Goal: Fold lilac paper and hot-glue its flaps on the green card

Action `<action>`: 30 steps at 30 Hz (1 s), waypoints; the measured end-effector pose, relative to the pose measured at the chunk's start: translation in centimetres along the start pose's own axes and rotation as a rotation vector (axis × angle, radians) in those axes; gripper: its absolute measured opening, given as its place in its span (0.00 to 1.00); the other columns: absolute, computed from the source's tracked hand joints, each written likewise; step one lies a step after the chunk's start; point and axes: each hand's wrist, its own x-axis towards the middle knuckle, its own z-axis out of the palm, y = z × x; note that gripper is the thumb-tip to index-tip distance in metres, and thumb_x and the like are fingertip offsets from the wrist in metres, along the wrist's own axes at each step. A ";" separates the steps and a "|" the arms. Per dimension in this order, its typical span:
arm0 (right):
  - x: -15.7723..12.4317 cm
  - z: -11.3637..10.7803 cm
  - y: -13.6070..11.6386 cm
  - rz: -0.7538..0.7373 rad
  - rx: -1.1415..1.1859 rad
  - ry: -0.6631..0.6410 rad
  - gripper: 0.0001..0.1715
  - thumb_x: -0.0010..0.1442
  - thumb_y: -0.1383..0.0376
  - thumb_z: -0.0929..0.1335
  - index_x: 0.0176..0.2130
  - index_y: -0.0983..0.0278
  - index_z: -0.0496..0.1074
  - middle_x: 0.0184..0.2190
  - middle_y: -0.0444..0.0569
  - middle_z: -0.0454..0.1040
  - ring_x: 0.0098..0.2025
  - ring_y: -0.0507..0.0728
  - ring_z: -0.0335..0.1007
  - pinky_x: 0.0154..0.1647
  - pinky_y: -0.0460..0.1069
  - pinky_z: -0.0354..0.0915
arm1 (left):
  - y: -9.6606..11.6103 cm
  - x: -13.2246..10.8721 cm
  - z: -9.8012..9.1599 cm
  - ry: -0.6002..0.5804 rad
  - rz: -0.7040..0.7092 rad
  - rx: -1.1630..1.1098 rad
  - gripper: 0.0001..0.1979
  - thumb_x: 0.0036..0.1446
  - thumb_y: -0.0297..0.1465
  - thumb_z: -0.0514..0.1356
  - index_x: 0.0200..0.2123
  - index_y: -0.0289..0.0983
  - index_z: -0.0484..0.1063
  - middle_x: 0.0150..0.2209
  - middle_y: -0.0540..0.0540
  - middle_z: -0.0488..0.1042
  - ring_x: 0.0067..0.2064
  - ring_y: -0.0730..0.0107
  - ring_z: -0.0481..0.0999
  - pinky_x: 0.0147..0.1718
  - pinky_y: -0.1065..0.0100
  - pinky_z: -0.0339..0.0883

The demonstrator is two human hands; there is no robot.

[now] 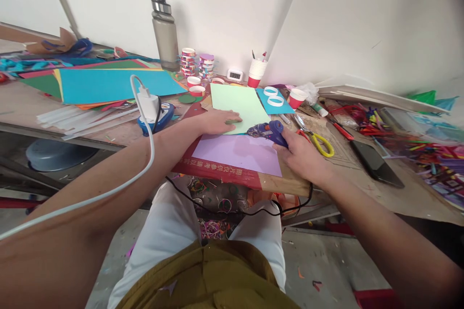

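Observation:
A blue hot glue gun (273, 129) is gripped in my right hand (295, 149), its tip pointing left near the lower edge of a light green paper sheet (235, 104). My left hand (219, 121) lies flat on that sheet, fingers stretched out toward the right. Below the green sheet is a purple paper sheet (235, 152), on a red and brown cardboard (261, 181) at the table's front edge. A thin blue strip shows between the two sheets near the gun's tip. The gun's black cable (232, 211) hangs under the table edge across my lap.
Yellow-handled scissors (321, 145) and a black phone (375, 161) lie to the right. Behind stand a bottle (165, 34), stacked paper cups (256, 72) and a small clock (235, 75). Coloured paper (116, 84) and a white charger with a cable (148, 106) are at left.

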 end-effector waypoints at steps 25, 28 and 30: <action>0.9 1.2 -2.5 0.030 0.121 -0.025 0.21 0.65 0.58 0.60 0.51 0.68 0.66 0.44 0.60 0.74 0.46 0.65 0.69 0.46 0.56 0.64 | 0.0 0.1 0.0 -0.013 0.003 0.018 0.27 0.64 0.40 0.45 0.64 0.42 0.57 0.68 0.50 0.52 0.68 0.64 0.51 0.64 0.62 0.45; 1.0 1.6 -2.6 0.010 0.102 -0.012 0.19 0.64 0.61 0.61 0.51 0.68 0.67 0.45 0.59 0.74 0.45 0.64 0.69 0.46 0.55 0.63 | -0.2 0.2 0.1 -0.008 0.011 0.006 0.26 0.65 0.40 0.44 0.64 0.41 0.57 0.68 0.49 0.54 0.68 0.66 0.51 0.64 0.63 0.45; 1.1 1.7 -2.6 -0.017 0.114 -0.009 0.20 0.64 0.63 0.61 0.53 0.67 0.65 0.47 0.58 0.74 0.47 0.63 0.69 0.46 0.54 0.63 | -0.3 0.2 0.1 -0.005 0.015 -0.009 0.26 0.65 0.40 0.44 0.64 0.41 0.58 0.67 0.49 0.55 0.68 0.65 0.52 0.64 0.63 0.45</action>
